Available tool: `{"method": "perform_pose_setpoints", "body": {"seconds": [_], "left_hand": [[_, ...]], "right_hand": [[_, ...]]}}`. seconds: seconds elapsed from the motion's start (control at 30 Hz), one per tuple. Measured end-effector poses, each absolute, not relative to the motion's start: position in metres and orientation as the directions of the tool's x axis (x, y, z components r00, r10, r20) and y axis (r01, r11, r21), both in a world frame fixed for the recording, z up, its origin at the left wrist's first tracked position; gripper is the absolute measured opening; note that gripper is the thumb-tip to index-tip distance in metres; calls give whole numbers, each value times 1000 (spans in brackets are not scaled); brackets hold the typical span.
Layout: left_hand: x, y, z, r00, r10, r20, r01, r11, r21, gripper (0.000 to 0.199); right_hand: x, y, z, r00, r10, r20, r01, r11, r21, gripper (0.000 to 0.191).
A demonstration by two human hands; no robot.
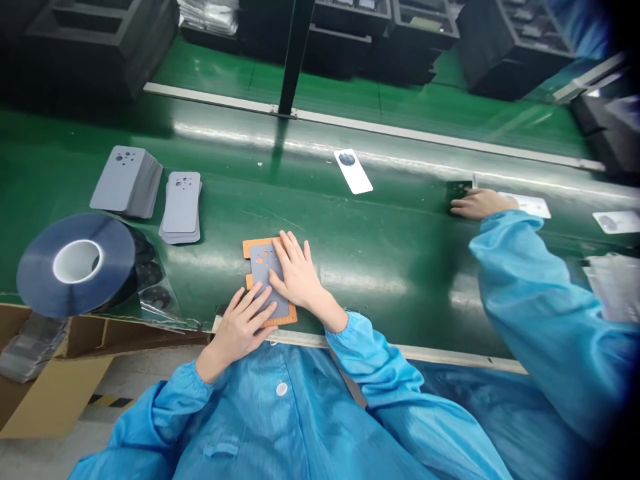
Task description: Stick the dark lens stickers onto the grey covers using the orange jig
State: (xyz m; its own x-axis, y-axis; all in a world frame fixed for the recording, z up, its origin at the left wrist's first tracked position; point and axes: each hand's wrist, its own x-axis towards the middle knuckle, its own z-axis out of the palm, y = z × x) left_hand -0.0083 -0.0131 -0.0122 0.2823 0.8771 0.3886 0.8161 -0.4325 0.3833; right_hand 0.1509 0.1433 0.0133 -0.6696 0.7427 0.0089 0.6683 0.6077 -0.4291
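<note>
A grey phone-back-shaped panel [270, 293] with camera holes near its top lies in an orange fixture [287, 319] at the bench's front edge. My left hand [243, 323] rests on the panel's lower left, fingers spread. From the right, my right hand [297, 273] lies flat over its upper right side, fingers extended and thumb on the panel. Part of the panel and fixture is hidden under both hands. To the left are a tall stack of similar grey panels [117, 180] and a shorter stack [181, 203].
A large roll of film [117, 260] lies at the bench's left edge, above a cardboard box [85, 337]. A white panel [355, 173] lies on the green belt [390, 247]. At right, a co-worker's hand [477, 203] touches a dark piece. Black trays [350, 40] stand behind.
</note>
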Motion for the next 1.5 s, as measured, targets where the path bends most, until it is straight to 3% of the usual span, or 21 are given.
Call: {"method": "perform_pose_setpoints", "body": {"seconds": [0.23, 0.6, 0.7, 0.87, 1.07, 1.17, 1.3, 1.4, 1.5], "left_hand": [[-7, -12, -10, 272, 882, 385, 830, -418, 371, 38], [-8, -10, -10, 237, 883, 405, 808, -411, 422, 39], [-8, -12, -13, 222, 897, 384, 810, -388, 440, 42], [-10, -11, -12, 177, 886, 428, 740, -407, 536, 51], [-17, 4, 6, -68, 854, 516, 613, -373, 697, 44], [-23, 11, 15, -248, 872, 422, 536, -239, 810, 38], [-34, 17, 22, -393, 915, 91, 284, 26, 959, 42], [-42, 18, 22, -391, 912, -126, 156, 201, 967, 39], [-45, 17, 20, -374, 894, -246, 70, 291, 954, 37]], "right_hand": [[144, 122, 20, -809, 588, -22, 559, 756, -341, 63], [140, 123, 22, -808, 580, -105, 581, 752, -311, 68], [141, 118, 17, -773, 633, -45, 611, 722, -325, 66], [157, 106, 7, -562, 822, 92, 743, 550, -381, 65], [167, 100, 12, -513, 858, 29, 770, 475, -426, 57], [164, 96, 29, -517, 856, 28, 746, 466, -475, 59], [160, 85, 54, -638, 768, 55, 580, 527, -621, 46], [156, 81, 60, -693, 715, 88, 462, 536, -707, 38], [151, 82, 56, -665, 744, 64, 469, 482, -740, 33]]}}
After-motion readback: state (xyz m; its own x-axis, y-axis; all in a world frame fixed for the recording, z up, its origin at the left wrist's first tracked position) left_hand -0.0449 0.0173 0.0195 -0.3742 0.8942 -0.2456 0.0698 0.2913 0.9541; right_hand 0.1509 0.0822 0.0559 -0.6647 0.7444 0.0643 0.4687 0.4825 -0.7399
